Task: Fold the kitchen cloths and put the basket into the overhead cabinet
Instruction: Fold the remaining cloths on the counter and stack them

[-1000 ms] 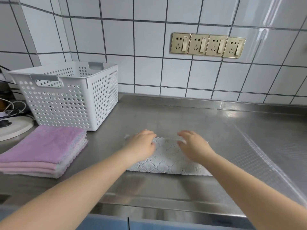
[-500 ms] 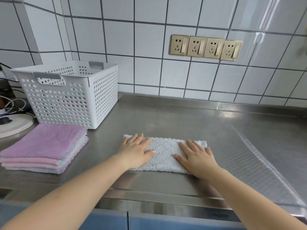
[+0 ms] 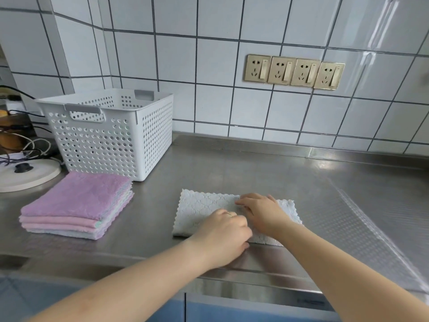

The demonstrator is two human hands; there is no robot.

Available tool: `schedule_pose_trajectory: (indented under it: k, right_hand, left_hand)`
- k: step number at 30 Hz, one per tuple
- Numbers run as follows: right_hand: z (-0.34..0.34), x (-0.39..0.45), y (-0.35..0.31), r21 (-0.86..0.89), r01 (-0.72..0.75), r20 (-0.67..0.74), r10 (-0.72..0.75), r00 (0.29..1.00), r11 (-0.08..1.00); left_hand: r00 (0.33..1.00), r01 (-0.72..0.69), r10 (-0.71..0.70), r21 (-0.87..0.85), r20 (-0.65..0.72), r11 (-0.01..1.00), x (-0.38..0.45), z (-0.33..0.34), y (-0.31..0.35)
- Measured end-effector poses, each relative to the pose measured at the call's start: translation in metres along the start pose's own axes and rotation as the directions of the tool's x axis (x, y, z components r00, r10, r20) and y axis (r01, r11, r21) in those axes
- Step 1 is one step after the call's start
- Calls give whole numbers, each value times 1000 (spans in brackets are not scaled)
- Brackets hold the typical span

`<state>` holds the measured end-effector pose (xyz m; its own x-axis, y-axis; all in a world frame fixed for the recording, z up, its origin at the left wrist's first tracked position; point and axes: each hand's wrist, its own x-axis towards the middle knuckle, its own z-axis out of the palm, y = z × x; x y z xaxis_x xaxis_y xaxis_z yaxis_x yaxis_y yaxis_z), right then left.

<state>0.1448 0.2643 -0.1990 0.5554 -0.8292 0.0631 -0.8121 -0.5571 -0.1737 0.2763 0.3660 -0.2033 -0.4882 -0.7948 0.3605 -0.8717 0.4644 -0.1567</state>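
Note:
A pale grey cloth (image 3: 204, 210), folded into a long strip, lies on the steel counter (image 3: 232, 168) in front of me. My left hand (image 3: 222, 235) sits at the middle of its near edge, fingers curled and pinching the cloth. My right hand (image 3: 262, 212) lies across the cloth's right half, fingers reaching left to the far edge. A stack of folded pink, purple and pale cloths (image 3: 76, 205) rests at the left. Behind that stack stands the white perforated basket (image 3: 111, 135), which looks empty.
A round white appliance base (image 3: 25, 175) with tangled cables sits at the far left. A row of gold wall sockets (image 3: 293, 72) is on the tiled wall behind. A textured transparent mat (image 3: 362, 219) covers the counter's right side.
Both hands lay flat and spread on the cloth; now they have drawn together at its middle. My left hand has curled onto the near edge, and my right has shifted toward the far edge.

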Motion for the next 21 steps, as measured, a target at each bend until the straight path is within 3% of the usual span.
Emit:
schedule_pose_trajectory:
  k: [3, 13, 17, 21]
  right_hand:
    - [5, 6, -5, -57, 27, 60, -24, 998, 998]
    - [-14, -27, 10, -246, 111, -30, -122, 992, 963]
    - [-22, -52, 4, -233, 129, -34, -141, 989, 964]
    - [-30, -68, -3, -155, 147, 22, -146, 989, 977]
  left_hand:
    - [1000, 16, -17, 47, 12, 999, 1, 3, 0]
    - [998, 34, -38, -82, -51, 996, -44, -10, -35]
    - [998, 64, -65, -75, -14, 995, -58, -13, -57]
    - [994, 64, -47, -181, 98, 981, -61, -20, -72]
